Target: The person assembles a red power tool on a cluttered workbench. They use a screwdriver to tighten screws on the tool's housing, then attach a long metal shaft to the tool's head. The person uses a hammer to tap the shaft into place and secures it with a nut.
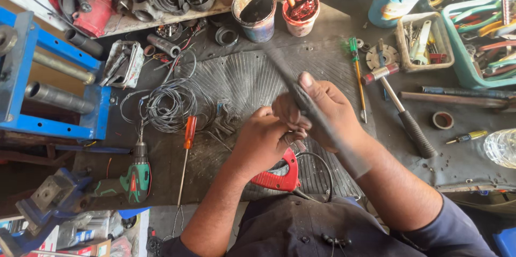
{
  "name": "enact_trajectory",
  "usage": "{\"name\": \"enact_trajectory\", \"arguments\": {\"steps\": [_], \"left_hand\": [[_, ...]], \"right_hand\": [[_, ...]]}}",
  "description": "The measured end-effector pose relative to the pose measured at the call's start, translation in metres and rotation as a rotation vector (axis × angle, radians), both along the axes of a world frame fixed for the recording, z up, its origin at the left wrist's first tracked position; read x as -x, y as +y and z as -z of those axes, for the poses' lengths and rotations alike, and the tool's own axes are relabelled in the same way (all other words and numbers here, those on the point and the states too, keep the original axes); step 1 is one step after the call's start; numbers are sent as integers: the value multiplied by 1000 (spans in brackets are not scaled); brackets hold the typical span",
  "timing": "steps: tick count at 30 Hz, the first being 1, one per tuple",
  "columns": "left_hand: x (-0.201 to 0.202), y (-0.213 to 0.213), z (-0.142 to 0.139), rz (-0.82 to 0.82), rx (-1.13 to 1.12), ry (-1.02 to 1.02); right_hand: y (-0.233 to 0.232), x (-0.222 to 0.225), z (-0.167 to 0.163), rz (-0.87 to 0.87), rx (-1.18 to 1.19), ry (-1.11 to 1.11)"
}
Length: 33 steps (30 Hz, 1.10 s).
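Black rod-like tool (293, 82) is what both my hands are on right now, a long dark blurry thing that runs from up near the paint tins down through my right hand (322, 112) and on along my forearm; the fingers of that hand are wrapped tight round it with the thumb laid along the top, so clamped on the rod; my left hand (263, 138) sits just beside it, touching, fingers curled together and pinching at something at the rod's side, though I honestly can't tell what's between the fingertips, too small and blurry; just below my left knuckles there's a red-handled tool (277, 177) lying on the ribbed black mat (236, 79), half hidden by my wrist; out past my left fingers, well apart, an orange-handled screwdriver (188, 138) and beyond that a coil of thin wire (169, 106) and a green cordless drill (134, 179); to the right of my right-hand fingers, near but not touching, a hammer (400, 109) with a black grip, and a green-handled screwdriver (357, 77) standing off between it and my thumb; up beyond the fingertips sit a dark tin (254, 12) and a red-smeared tub (300, 12); blue vice frame (32, 85) way off on the left side
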<state>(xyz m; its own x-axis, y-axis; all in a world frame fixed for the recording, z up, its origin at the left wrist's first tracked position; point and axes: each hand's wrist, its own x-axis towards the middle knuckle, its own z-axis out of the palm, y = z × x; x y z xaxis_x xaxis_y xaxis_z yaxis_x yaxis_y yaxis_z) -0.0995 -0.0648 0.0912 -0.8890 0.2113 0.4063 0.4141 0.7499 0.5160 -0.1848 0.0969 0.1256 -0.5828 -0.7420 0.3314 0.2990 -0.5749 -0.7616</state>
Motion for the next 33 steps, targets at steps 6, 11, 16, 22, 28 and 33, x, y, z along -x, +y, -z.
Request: {"name": "enact_trajectory", "arguments": {"steps": [6, 11, 16, 22, 28, 33], "left_hand": [[-2, -4, -17, 91, -97, -4], [1, 3, -19, 9, -90, 30], [4, 5, -11, -71, -250, -7], [3, 6, -6, -153, -227, 24], [3, 8, -7, -130, -231, 13], [2, 8, -9, -123, -189, 41]], "right_hand": [[2, -2, 6, 319, -76, -45], [4, -7, 1, 339, -154, 95], [6, -7, -13, 302, -189, 253], [7, -5, -28, 490, -448, 598], [11, -4, -25, 489, -448, 543], [14, -5, -18, 493, -432, 559]]}}
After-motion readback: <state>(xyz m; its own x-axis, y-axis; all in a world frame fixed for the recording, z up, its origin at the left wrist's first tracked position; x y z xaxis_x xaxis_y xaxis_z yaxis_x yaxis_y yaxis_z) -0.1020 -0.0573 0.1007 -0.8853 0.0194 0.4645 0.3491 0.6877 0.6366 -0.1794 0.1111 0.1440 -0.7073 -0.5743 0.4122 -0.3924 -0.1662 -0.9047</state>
